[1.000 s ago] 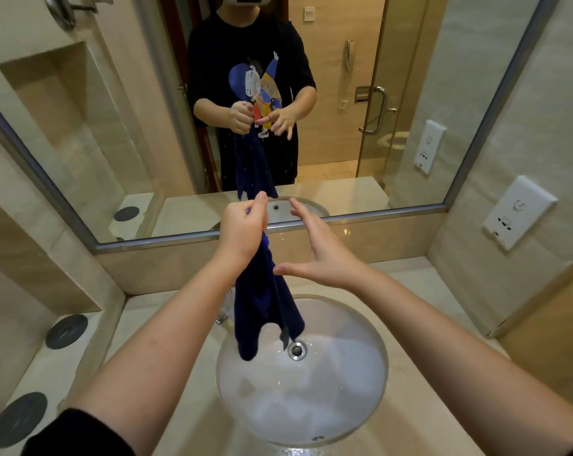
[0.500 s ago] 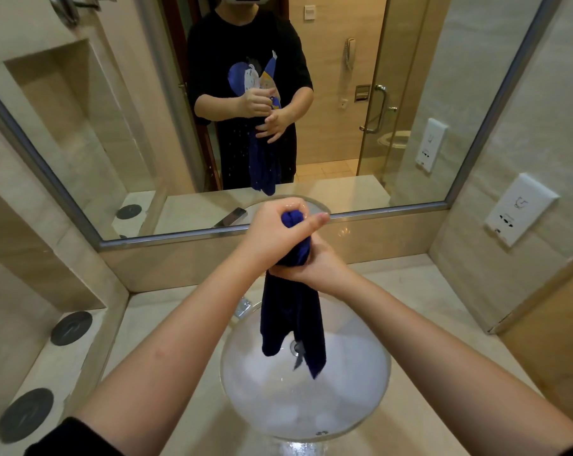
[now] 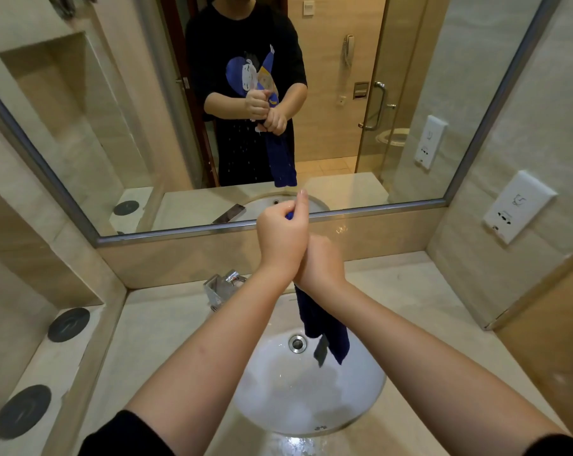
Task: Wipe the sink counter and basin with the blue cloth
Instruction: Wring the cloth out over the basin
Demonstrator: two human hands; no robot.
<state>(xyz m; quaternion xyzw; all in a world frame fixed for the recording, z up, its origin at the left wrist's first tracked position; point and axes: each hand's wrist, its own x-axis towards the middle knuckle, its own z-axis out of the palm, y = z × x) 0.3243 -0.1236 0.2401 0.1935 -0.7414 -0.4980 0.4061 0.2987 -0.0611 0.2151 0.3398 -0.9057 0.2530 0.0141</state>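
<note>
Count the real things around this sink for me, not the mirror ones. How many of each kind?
Black round discs: 2
Blue cloth: 1
Faucet: 1
White basin: 1
White outlet plate: 1
Hands, left hand and right hand: 2
Total: 8

Dark blue cloth, white basin, beige marble counter, black round discs

One left hand, one right hand, one blue cloth, one basin, one tap, one drain, one mirror, two black discs.
</note>
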